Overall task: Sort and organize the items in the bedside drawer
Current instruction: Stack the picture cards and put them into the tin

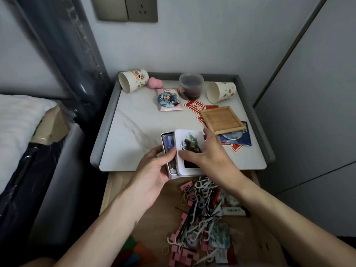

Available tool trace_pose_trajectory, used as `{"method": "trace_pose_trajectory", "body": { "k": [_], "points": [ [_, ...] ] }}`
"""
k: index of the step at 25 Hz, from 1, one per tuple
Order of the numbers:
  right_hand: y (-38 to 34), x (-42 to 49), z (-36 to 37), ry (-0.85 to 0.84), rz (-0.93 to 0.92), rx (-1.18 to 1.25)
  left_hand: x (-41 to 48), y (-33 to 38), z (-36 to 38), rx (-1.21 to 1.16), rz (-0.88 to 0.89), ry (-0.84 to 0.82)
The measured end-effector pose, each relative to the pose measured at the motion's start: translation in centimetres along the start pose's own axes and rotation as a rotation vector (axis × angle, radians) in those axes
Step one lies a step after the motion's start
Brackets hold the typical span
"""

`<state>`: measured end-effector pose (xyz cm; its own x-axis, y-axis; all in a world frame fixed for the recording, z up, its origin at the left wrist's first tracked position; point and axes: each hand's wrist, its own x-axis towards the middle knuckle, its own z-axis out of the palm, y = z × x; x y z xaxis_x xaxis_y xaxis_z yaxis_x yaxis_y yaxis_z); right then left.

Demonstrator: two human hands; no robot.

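- White metal tin (172, 174) with rounded corners sits over the wooden drawer's (119, 184) back edge. The left hand (154, 174) grips its side, and cards show inside.
- The right hand (210, 153) pinches the glossy picture lid (189, 149), which sits askew.
- Risk: forced on crooked, the lid could jam or spill cards into the thin plastic floss picks (202, 224) and soft hair ties (189, 195) below.

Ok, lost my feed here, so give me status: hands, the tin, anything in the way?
Left hand grips tin base. Right hand holds lid, offset, not seated. Drawer below cluttered, nothing blocking.
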<state>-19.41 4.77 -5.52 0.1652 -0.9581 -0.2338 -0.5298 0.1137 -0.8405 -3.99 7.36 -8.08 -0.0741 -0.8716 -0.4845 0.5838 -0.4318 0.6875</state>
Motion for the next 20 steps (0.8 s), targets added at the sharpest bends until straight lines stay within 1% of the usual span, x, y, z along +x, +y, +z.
{"method": "trace_pose_trajectory", "body": {
  "k": [2,4,6,8,10,12,15,20],
  "points": [
    [-0.4,-0.3,0.0,0.078,-0.037,-0.091,-0.2,-0.2,0.1,-0.008,-0.006,0.018],
    [-0.5,-0.9,0.1,0.152,-0.112,-0.215,-0.4,-0.3,0.3,-0.03,-0.002,0.027],
    [-0.8,-1.3,0.5,0.16,-0.172,-0.381,-0.5,-0.3,0.5,-0.062,0.022,0.044],
    [-1.0,-1.7,0.8,0.11,-0.17,-0.469,-0.3,-0.3,0.6,-0.093,0.047,0.072],
    [-1.1,-1.9,0.6,0.033,-0.153,-0.438,-0.3,-0.3,0.5,-0.113,0.059,0.081],
    [-1.1,-1.8,0.5,0.008,-0.156,-0.399,-0.6,-0.2,0.6,-0.113,0.049,0.078],
    [-1.2,-1.6,0.6,0.044,-0.164,-0.326,-1.0,0.2,1.0,-0.158,0.0,0.054],
    [-1.2,-1.8,0.9,0.103,-0.245,-0.348,-1.0,0.5,1.2,-0.252,-0.006,0.054]
  ]
}}
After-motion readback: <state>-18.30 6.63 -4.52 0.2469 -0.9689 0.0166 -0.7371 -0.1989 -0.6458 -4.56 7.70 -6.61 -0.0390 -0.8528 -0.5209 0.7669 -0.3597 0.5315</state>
